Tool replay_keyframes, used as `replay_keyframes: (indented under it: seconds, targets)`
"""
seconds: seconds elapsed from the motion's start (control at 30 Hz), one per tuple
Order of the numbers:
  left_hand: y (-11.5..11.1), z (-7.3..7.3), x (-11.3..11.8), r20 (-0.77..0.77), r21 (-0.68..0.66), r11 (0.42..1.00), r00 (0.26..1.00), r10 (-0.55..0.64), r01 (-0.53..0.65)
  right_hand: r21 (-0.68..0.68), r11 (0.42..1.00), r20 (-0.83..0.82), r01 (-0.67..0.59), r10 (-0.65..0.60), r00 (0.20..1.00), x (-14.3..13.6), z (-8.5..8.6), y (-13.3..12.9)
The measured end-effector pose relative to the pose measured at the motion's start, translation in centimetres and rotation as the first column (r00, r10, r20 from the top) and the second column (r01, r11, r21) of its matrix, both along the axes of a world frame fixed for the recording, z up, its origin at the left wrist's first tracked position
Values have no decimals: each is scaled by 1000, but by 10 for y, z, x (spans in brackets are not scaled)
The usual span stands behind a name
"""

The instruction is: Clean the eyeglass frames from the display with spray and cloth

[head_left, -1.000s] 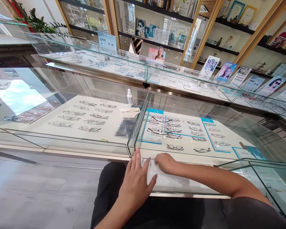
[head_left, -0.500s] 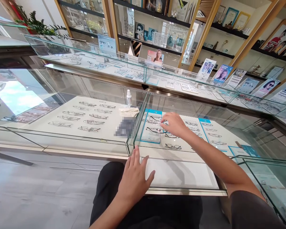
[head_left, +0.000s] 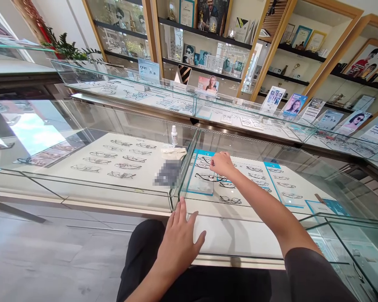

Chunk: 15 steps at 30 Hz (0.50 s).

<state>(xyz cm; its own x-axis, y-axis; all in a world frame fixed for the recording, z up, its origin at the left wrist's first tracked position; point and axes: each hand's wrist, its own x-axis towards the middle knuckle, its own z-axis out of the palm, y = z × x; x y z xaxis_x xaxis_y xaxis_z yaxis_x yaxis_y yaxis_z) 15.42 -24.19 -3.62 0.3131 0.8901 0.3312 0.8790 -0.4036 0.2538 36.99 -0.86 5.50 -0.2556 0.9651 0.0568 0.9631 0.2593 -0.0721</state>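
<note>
Our left hand (head_left: 180, 243) lay flat, fingers loosely spread, gripping nothing, by the front corner of the glass case (head_left: 188, 161). The black glasses (head_left: 203, 178) sat just on our side of our right hand (head_left: 222, 164), its fingers curled; we couldn't tell what they held. A light pinch, clear of lenses, seemed best. Lettering on the white bottle (head_left: 174, 137) and blue strip (head_left: 202, 152) was too small to read.

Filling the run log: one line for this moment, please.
left hand: open, at glass case's front edge | right hand: by eyeglass frames, grip unclear | left of glass divider: white bottle, cream cloth
</note>
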Motion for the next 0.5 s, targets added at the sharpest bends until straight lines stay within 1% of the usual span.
replay_keyframes:
  seconds: [0.23, 0.5]
  targets:
    - [0, 2, 0, -13, -3, 1000, 1000, -6, 6, 20, 999, 22, 38, -38, 999, -3, -4, 8]
    - [0, 0, 0, -6, 6, 1000, 1000, -12, 12, 12, 998, 14, 58, -59, 998, 0, 3, 8]
